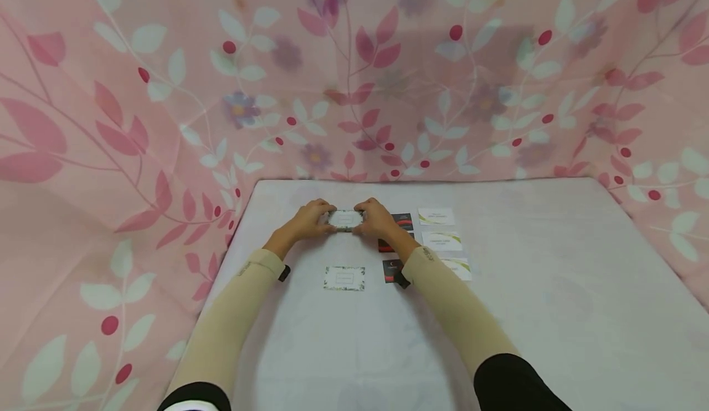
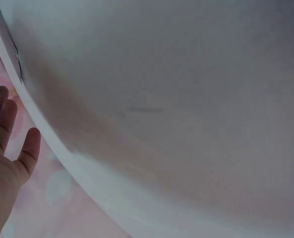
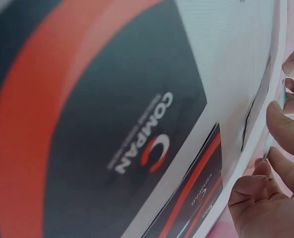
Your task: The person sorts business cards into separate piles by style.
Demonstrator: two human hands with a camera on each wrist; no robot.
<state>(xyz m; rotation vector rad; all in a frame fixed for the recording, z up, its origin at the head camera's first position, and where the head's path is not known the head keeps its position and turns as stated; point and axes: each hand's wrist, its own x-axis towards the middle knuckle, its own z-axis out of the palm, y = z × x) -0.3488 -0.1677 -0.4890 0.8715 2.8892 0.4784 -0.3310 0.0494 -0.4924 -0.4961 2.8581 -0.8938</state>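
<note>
Both hands meet at a white card with a leafy border (image 1: 346, 219) toward the far edge of the table. The left hand (image 1: 308, 221) pinches its left side between thumb and fingers. At the card's right side, the right hand (image 1: 378, 219) does the same. The card seems slightly raised, with a dark edge below it; whether another card lies beneath, I cannot tell. A second leafy-bordered card (image 1: 344, 279) lies flat nearer the body. In the right wrist view, a black and red card (image 3: 137, 114) fills the left side.
Black and red cards (image 1: 402, 221) form a column beside and beneath the right forearm. Right of them is a column of white cards with green curves (image 1: 436, 216). A white cloth (image 1: 554, 312) covers the table, and a pink floral curtain (image 1: 354, 79) hangs behind.
</note>
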